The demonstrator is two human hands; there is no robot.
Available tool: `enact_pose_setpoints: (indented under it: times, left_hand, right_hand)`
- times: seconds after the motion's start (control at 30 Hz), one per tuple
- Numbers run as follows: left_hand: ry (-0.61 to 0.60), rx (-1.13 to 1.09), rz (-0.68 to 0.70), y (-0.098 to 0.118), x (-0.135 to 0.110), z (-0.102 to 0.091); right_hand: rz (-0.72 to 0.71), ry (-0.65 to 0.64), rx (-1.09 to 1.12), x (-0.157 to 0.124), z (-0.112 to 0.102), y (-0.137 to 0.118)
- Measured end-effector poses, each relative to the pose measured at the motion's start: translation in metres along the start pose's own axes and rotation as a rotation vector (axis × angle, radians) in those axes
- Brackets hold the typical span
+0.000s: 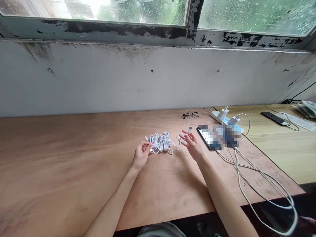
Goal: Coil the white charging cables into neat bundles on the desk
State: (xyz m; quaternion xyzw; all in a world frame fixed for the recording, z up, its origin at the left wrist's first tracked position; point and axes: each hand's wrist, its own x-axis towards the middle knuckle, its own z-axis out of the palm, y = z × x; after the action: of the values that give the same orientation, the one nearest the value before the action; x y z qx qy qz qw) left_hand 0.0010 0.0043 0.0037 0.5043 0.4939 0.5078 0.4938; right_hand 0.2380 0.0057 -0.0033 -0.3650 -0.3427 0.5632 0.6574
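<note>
Between my hands lies a tangled bundle of white USB cable (161, 143) on the wooden table (81, 164). My left hand (142, 153) pinches the bundle's left end, where a small white plug (146, 138) sticks up past the fingers. My right hand (192, 144) has its fingers closed around a stretch of the same cable at the right. Its USB plug (189, 129) points up and right above those fingertips. A short loose length of cable runs from the bundle to my right hand.
Right of my hand are phones (207, 136), partly blurred, with long white charging cables (256, 169) looping over the table's front edge. A power strip (217, 116) with chargers stands behind them. Eyeglasses (191, 115) lie near the wall. Another black phone (275, 118) rests far right.
</note>
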Motion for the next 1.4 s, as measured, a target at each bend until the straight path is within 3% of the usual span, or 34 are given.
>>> enact_pose_setpoints:
  times: [0.17, 0.27, 0.4, 0.53, 0.77, 1.0, 1.2, 1.4]
  left_hand:
    - [-0.150, -0.184, -0.287, 0.006, -0.008, -0.001]
    - [-0.232, -0.349, -0.393, 0.007, -0.010, -0.002]
    - [-0.270, -0.523, -0.364, 0.006, -0.009, -0.003]
    - [-0.313, -0.554, -0.343, 0.009, -0.010, -0.004]
    - [-0.366, -0.370, -0.454, 0.013, -0.015, -0.003]
    - [-0.436, -0.447, -0.575, 0.013, -0.017, 0.000]
    - [-0.441, -0.582, -0.498, 0.011, -0.015, -0.002]
    - [-0.404, -0.571, -0.405, 0.007, -0.015, -0.003]
  right_hand:
    - [0.066, -0.113, 0.064, -0.002, -0.001, -0.005]
    - [0.060, -0.171, 0.038, -0.004, 0.000, -0.009]
    - [0.029, -0.232, -0.054, -0.006, 0.001, -0.013]
    - [-0.003, -0.251, -0.103, -0.008, 0.003, -0.015]
    - [0.050, -0.282, -0.087, -0.010, 0.002, -0.014]
    - [0.118, -0.367, -0.150, -0.013, 0.005, -0.017]
    - [0.055, -0.334, -0.248, -0.011, 0.007, -0.012]
    - [-0.025, -0.305, -0.306, -0.005, 0.003, -0.008]
